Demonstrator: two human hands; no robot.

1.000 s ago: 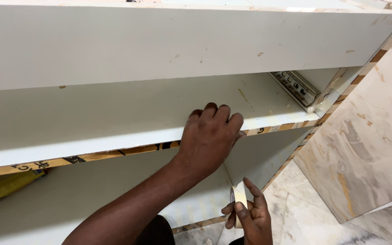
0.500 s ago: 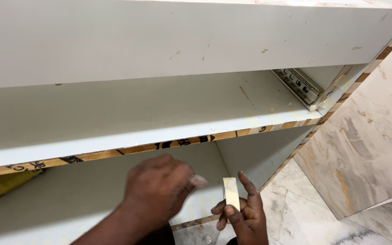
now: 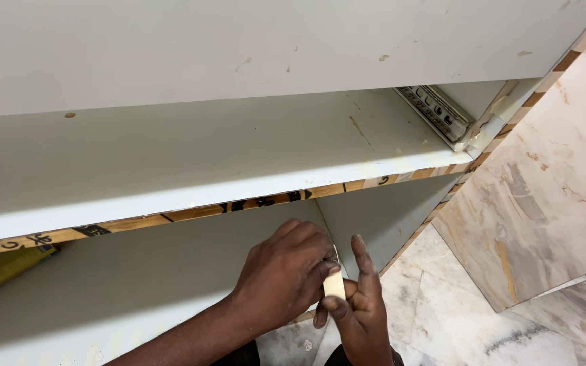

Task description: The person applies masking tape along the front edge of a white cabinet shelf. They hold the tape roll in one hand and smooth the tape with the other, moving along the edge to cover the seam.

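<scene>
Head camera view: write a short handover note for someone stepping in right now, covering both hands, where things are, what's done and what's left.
Left hand: fingertips pinch the top of the small pale strip.
Right hand: holds the strip upright between thumb and fingers, index finger raised.
Both hands are in front of the lower opening of the white cabinet, clear of the shelf.
The shelf's front edge shows bare wood along its length. A metal drawer slide sits at the inner right side.
Done: nothing applied to the edge.
Left: judging by this, the bare edge remains uncovered.

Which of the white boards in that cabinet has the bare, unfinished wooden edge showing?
The middle shelf: its front edge shows raw wood with dark markings, just above both hands. The top panel is plain white.
</scene>
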